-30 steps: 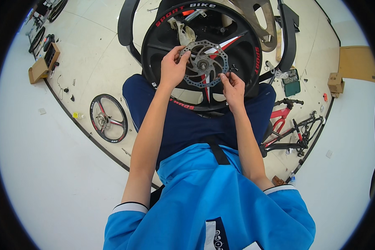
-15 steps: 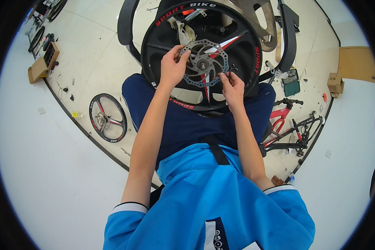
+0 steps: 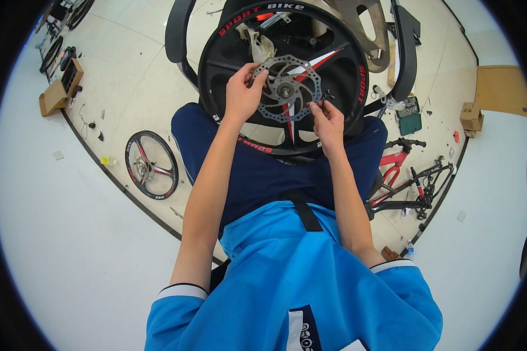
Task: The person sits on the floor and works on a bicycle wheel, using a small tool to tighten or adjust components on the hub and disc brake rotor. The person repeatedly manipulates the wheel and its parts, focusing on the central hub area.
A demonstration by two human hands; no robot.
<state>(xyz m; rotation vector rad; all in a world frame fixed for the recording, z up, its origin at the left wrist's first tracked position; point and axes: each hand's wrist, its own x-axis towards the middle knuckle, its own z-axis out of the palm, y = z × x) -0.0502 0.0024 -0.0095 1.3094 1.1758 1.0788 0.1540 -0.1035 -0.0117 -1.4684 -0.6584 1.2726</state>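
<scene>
Brake disc point(image 3: 276, 88) lies between left hand point(image 3: 243, 96) and right hand point(image 3: 329, 124), touching both.

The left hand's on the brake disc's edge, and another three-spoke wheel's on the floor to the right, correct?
Not quite: the head view shows that three-spoke wheel on the floor to the left. The left hand is on the edge of the brake disc.

Bare left grip point(image 3: 243, 96) covers part of the perforated silver metal disc rotor's point(image 3: 294, 88) rim. Small dark part point(image 3: 327, 96) at bare right grip point(image 3: 329, 124): too small to identify. Top edge crops the grey metal bracket with cut-outs point(image 3: 381, 44) and curved black armrest point(image 3: 177, 35). Navy trouser leg point(image 3: 366, 149) hides some of the red-and-black bicycle frame point(image 3: 397, 159).
</scene>
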